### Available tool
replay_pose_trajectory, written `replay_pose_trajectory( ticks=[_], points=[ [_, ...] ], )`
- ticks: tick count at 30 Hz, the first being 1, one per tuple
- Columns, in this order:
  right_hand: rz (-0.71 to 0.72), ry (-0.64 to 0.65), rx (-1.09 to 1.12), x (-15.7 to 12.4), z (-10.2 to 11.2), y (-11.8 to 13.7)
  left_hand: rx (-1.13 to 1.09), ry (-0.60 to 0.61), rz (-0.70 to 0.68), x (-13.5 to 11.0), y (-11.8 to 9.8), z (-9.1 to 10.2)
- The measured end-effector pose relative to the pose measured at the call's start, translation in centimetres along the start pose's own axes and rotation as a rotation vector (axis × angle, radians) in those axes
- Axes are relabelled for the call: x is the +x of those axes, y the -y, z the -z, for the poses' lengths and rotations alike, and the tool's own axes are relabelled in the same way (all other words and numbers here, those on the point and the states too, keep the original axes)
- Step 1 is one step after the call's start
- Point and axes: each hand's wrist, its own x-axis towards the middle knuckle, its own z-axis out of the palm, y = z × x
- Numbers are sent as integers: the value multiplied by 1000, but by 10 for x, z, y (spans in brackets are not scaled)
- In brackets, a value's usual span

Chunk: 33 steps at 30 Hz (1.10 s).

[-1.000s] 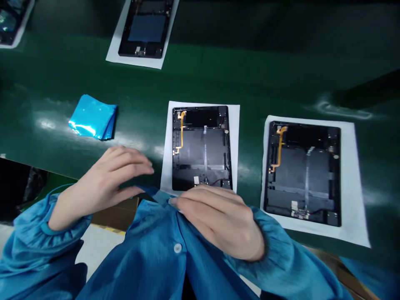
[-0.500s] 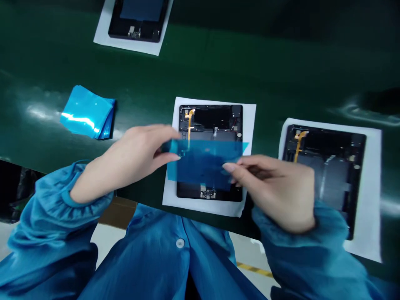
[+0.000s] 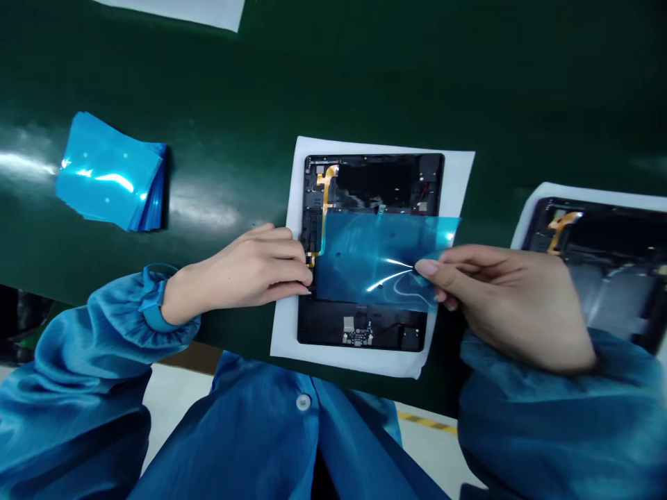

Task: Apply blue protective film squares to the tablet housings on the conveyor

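An opened black tablet chassis [image 3: 372, 182] with an orange flex cable lies on a white paper sheet [image 3: 456, 182] on the green belt. A translucent blue film sheet [image 3: 372, 260] is stretched across its middle. My left hand [image 3: 250, 269] pinches the film's left edge at the chassis's left side. My right hand [image 3: 508, 298] pinches the film's right edge, fingers closed on it. Both arms wear blue sleeves.
A stack of blue film sheets [image 3: 107, 172] lies on the green belt [image 3: 365, 76] at the left. A second opened tablet on white paper [image 3: 599, 236] sits at the right edge, partly behind my right arm. Another white sheet's corner [image 3: 192, 10] shows at the top.
My hands rose from my lap with a blue film sheet and carried it over the middle tablet. Now the film sits lower, spread across the chassis. The view has moved closer.
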Motion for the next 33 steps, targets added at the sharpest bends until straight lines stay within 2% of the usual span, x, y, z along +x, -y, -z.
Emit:
replay_pose_trajectory(
  ticks=[4, 11, 15, 19, 30, 33],
  points=[
    [47, -17, -80, -4, 0, 1, -20, -31, -16, 0, 0, 1],
    [45, -16, -138, -6, 1, 7, -49, 23, 24, 1, -1, 4],
    [54, -20, -134, -8, 2, 7, -44, -7, 2, 1, -2, 5],
    [64, -16, -123, -8, 1, 6, -56, 44, 32, 2, -2, 6],
    [65, -20, -123, -7, 2, 5, -60, 41, 31, 1, -1, 5],
    [69, -17, -120, -7, 2, 4, -72, 80, 60, 2, -2, 6]
  ],
)
